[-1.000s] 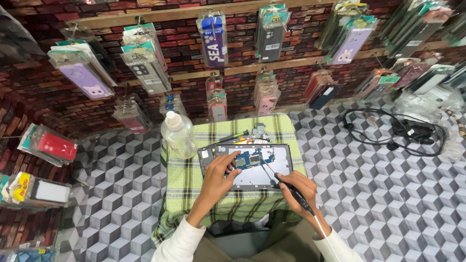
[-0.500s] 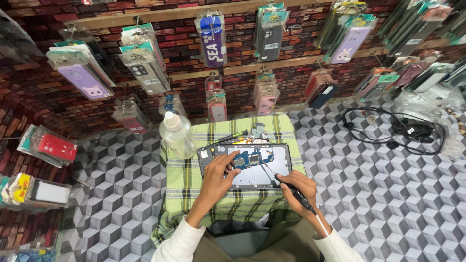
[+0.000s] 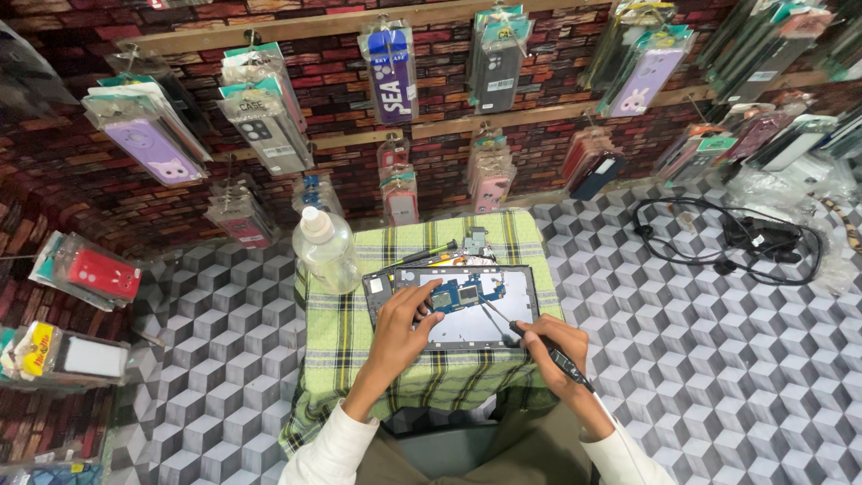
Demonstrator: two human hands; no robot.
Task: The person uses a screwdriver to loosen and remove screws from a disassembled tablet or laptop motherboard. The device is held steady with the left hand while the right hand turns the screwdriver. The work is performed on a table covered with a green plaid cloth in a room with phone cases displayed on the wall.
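Observation:
An opened tablet lies back-up on a green plaid cloth, its blue circuit board exposed. My left hand rests on the tablet's left part, fingers touching beside the board. My right hand grips a black screwdriver like a pen, its thin tip reaching the board's right end. A second screwdriver and small loose parts lie on the cloth behind the tablet.
A clear plastic bottle stands at the cloth's back left corner. Black cables and a charger lie on the cube-patterned surface at right. Packaged phone cases hang on the brick-patterned wall behind.
Both hands stay on the tablet almost unmoved. The screwdriver tip has shifted only slightly over the board.

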